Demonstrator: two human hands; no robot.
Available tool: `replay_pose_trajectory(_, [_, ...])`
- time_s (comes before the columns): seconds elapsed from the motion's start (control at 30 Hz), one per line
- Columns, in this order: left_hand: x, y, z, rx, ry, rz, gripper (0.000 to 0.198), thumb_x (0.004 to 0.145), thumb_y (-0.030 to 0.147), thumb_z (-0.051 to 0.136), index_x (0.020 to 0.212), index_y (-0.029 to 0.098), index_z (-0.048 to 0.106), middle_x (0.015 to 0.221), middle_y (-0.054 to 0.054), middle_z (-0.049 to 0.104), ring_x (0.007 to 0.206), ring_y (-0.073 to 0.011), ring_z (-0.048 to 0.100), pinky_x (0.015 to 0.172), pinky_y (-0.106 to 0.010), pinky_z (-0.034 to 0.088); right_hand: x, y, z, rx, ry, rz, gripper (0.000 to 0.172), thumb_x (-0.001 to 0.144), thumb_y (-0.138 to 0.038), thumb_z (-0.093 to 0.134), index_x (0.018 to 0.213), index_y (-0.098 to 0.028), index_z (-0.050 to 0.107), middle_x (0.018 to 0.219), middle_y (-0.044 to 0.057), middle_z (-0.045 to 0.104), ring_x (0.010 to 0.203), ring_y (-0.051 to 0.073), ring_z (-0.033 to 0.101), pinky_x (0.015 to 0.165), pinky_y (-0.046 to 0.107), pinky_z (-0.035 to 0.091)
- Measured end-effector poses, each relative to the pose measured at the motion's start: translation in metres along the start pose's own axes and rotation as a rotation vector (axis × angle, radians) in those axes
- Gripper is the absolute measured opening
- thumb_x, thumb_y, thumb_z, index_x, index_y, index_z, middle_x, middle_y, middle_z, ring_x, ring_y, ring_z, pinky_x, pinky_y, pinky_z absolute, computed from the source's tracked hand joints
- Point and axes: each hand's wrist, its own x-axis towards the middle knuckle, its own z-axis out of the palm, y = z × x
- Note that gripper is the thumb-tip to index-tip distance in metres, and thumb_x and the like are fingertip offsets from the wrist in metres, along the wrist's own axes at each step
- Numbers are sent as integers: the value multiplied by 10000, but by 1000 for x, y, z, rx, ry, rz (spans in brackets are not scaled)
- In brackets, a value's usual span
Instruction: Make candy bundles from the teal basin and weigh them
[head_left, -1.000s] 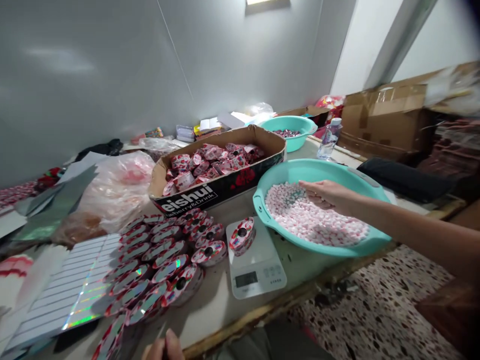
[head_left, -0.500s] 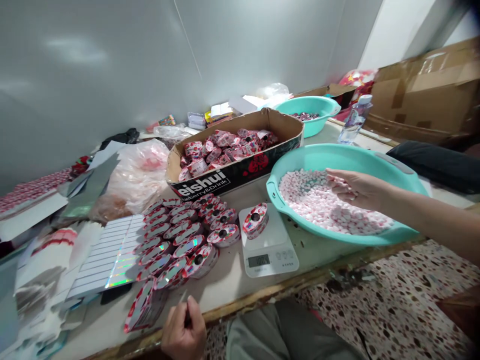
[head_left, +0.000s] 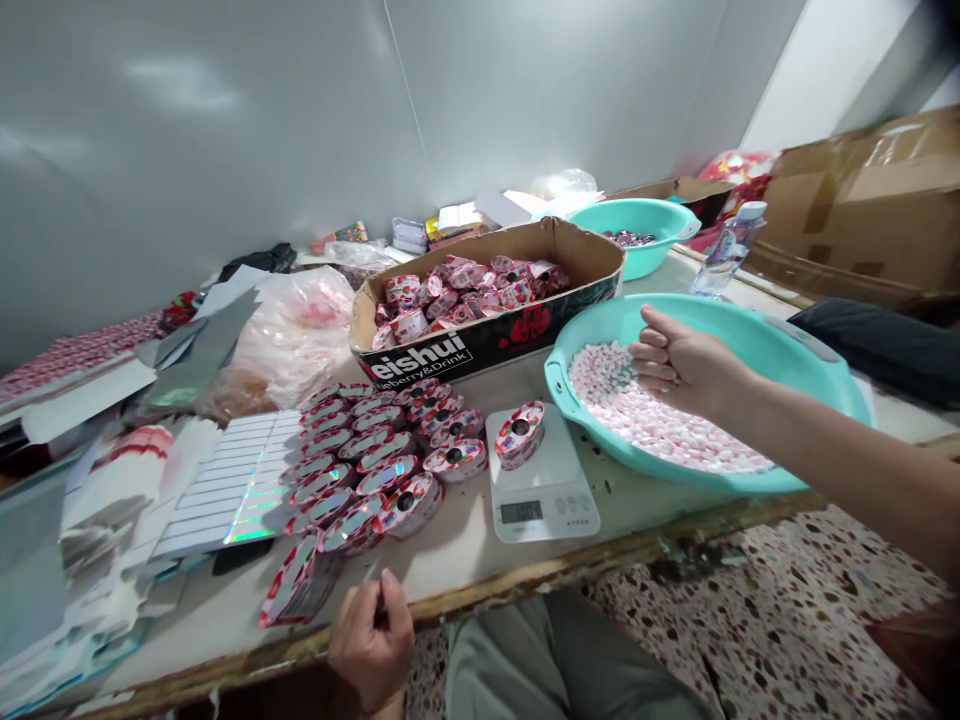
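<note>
My right hand (head_left: 679, 362) hovers over the large teal basin (head_left: 765, 340) of small pink and white candies (head_left: 660, 425), its fingers curled into a loose fist around candies I can barely see. My left hand (head_left: 373, 640) rests at the table's front edge, pinching a thin silvery object. A white kitchen scale (head_left: 544, 490) stands between the hands with one red-and-white round tin (head_left: 519, 434) on it. Rows of similar filled tins (head_left: 375, 460) lie left of the scale.
A cardboard tray (head_left: 487, 340) of loose tins stands behind the scale. Behind it are a second teal basin (head_left: 634, 230) and a water bottle (head_left: 726, 256). Plastic bags (head_left: 289, 340), holographic sheets (head_left: 236, 490) and paper clutter the left. Cardboard boxes (head_left: 855, 220) stand far right.
My right hand curled shut and lifted off the candies. My left hand came up into view at the table edge. The camera shifted so the scene sits further right.
</note>
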Motion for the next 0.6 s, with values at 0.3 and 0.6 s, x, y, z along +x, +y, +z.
replay_pose_trajectory(0.3, [-4,-1,0,1,-13,-23,305,816,189,575,548,189,428,519,47,362,506,-105,375,558,-243,302,9,8,53,-321,-132,-230,552,867,-617,424,588,-221,160,462,-73,153,370,76,165,360,229,174])
replay_pose_trajectory(0.6, [16,13,-10,-136,-30,-77,222,856,224,538,641,193,498,595,23,474,588,-129,455,630,-254,369,-7,-6,-34,-484,66,-340,471,836,-524,557,567,-231,305,486,-65,210,397,70,187,405,266,109])
